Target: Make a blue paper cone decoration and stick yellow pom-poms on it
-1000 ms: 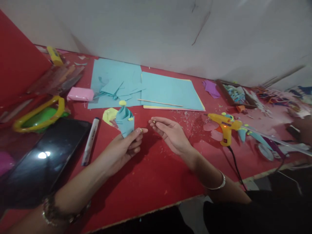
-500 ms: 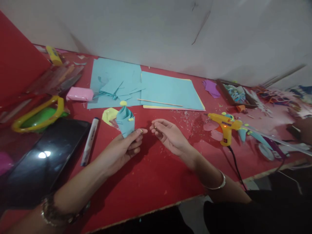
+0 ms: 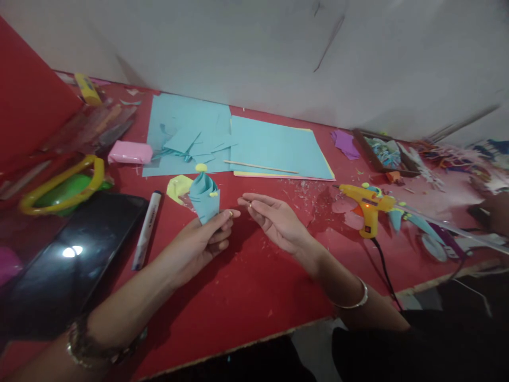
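A folded light-blue paper cone (image 3: pixel 204 199) with small yellow blobs on its tip and side is gripped at its lower end by my left hand (image 3: pixel 210 233). Something tiny and yellowish shows at that hand's thumb tip. To the right, apart from the cone, my right hand (image 3: pixel 280 220) has its thumb and forefinger pinched together; a tiny thing seems to lie between the tips, too small to name. Behind the cone lies a flattened lump of yellow clay-like material (image 3: pixel 177 187) on the red table (image 3: pixel 246 297).
Blue paper sheets (image 3: pixel 274 140) with a thin stick (image 3: pixel 260 167) lie at the back. A yellow glue gun (image 3: pixel 368 204), its light on, stands at right with its cable. A marker (image 3: pixel 147 231), black tablet-like slab (image 3: pixel 79 260) and pink packet (image 3: pixel 130 153) are at left.
My right hand's fingertips have shifted slightly to the left and up, and the forefinger is straighter. My left hand and the paper cone have barely moved.
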Demonstrator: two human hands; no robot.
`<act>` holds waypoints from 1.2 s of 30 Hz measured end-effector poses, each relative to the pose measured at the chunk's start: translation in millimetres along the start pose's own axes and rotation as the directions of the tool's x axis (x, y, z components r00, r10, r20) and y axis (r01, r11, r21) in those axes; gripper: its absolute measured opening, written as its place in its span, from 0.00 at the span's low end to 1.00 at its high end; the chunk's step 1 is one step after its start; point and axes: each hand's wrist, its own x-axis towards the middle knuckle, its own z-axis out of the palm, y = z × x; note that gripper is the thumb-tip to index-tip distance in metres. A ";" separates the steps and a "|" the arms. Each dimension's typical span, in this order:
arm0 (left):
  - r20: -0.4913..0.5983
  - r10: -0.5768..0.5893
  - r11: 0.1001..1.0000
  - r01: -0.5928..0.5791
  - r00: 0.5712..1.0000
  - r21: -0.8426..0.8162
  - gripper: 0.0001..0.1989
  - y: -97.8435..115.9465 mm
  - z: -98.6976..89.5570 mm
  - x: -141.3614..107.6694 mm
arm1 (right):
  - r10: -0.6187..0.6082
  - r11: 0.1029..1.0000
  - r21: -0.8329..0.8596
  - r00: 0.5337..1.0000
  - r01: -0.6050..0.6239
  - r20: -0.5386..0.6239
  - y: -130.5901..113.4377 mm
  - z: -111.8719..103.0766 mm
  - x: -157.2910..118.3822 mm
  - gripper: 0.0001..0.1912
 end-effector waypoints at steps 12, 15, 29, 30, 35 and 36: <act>-0.044 -0.022 1.000 0.022 0.999 -0.011 0.10 -0.2 -1.5 -0.5 | 0.004 1.000 0.016 0.999 -0.005 0.045 2.1 -4.5 1.3 0.07; -0.042 -0.020 1.000 0.019 0.999 -0.011 0.11 -0.1 -1.2 0.0 | 0.023 1.000 0.016 0.999 -0.024 0.044 2.4 -3.5 1.1 0.06; -0.019 -0.013 0.999 0.012 1.000 -0.042 0.09 -0.7 -0.5 0.3 | 0.024 0.995 0.093 0.999 -0.028 0.042 2.3 -2.1 0.5 0.05; -0.022 -0.018 0.999 0.017 1.000 -0.042 0.09 -0.8 -0.4 0.3 | 0.033 0.994 0.104 0.999 -0.038 0.043 1.8 -1.5 0.0 0.05; -0.025 -0.018 0.999 0.017 1.000 -0.038 0.08 -0.9 -0.1 -0.2 | 0.044 0.993 0.107 0.999 -0.047 0.031 1.9 -1.3 -0.1 0.06; -0.023 -0.015 0.999 0.014 1.000 -0.038 0.07 -0.8 -0.1 -0.3 | 0.038 0.994 0.098 0.999 -0.041 0.028 2.1 -1.8 0.1 0.06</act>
